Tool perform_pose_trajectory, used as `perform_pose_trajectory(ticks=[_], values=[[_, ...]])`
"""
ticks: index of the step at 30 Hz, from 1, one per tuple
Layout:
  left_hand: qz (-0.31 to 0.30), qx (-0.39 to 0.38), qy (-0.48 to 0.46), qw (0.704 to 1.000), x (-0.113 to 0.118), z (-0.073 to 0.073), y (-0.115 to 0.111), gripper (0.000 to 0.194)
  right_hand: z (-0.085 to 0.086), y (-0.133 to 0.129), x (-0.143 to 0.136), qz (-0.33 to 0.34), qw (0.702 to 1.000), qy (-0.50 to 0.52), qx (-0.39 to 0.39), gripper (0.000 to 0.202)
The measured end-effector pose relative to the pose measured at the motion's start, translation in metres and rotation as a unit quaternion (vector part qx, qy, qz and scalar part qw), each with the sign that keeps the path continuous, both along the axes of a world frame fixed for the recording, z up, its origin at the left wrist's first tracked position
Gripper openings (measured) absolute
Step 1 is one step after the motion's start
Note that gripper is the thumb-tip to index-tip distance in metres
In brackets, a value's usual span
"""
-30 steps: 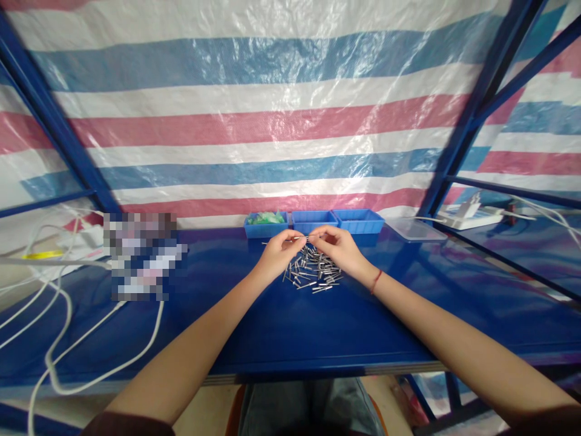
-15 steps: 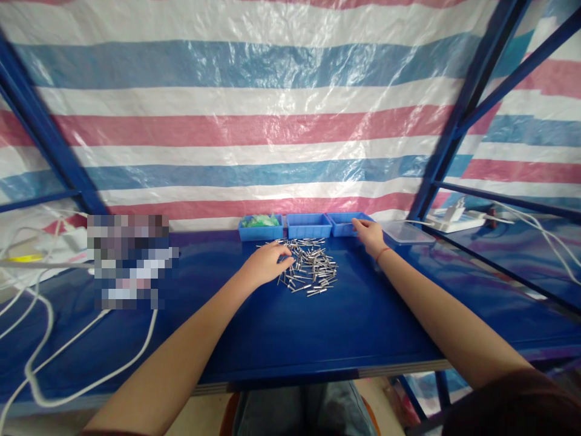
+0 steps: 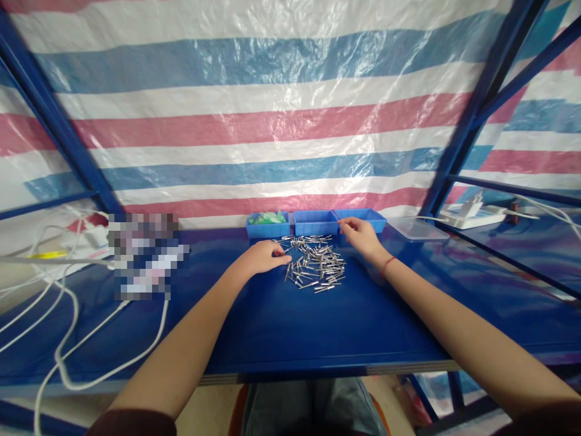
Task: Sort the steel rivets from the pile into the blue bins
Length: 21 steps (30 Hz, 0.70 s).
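Observation:
Silver pin-like metal pieces [image 3: 320,260] lie in a loose pile on the blue table [image 3: 290,327]. My left hand [image 3: 265,257] is at the pile's left edge, its thumb and fingers pinched around a metal piece. Near the front of the middle blue bin [image 3: 313,228], my right hand [image 3: 361,235] is closed at the fingertips on something too small to make out. The right blue bin [image 3: 374,224] is partly behind that hand. In the left blue bin [image 3: 267,229] there is green, clear-looking plastic.
A clear plastic lid [image 3: 420,229] lies right of the bins. White power strips sit at the far right [image 3: 472,214] and far left. White cables [image 3: 68,363] loop over the table's left side, beside a pixelated area. Blue frame posts rise at both sides.
My right hand has moved left from the right bin to the middle bin's front corner. My left hand has shifted slightly off the pile. The whole view has moved a little.

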<state>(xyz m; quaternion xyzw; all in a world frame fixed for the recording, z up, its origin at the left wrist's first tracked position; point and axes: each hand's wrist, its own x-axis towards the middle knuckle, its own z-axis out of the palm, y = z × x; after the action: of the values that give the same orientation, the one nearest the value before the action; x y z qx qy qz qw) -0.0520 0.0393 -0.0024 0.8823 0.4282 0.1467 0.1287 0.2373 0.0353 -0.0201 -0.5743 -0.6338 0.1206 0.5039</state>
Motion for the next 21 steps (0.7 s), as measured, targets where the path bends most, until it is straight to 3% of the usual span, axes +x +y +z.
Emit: perform_pose_trajectory(ticks=[6,11,21], values=[[0.007,0.076,0.048,0.996,0.014,-0.005,-0.007,0.023,0.003,-0.014,-0.031,0.052,0.999,-0.013,0.003,0.029],[0.041,0.130,0.102,0.985,0.019,-0.004,-0.016,0.029,0.005,-0.026,-0.048,0.097,0.994,-0.050,-0.008,0.026],[0.019,0.134,0.109,0.985,0.021,-0.004,-0.017,0.022,0.003,-0.029,-0.055,0.140,0.987,-0.076,-0.021,0.024]])
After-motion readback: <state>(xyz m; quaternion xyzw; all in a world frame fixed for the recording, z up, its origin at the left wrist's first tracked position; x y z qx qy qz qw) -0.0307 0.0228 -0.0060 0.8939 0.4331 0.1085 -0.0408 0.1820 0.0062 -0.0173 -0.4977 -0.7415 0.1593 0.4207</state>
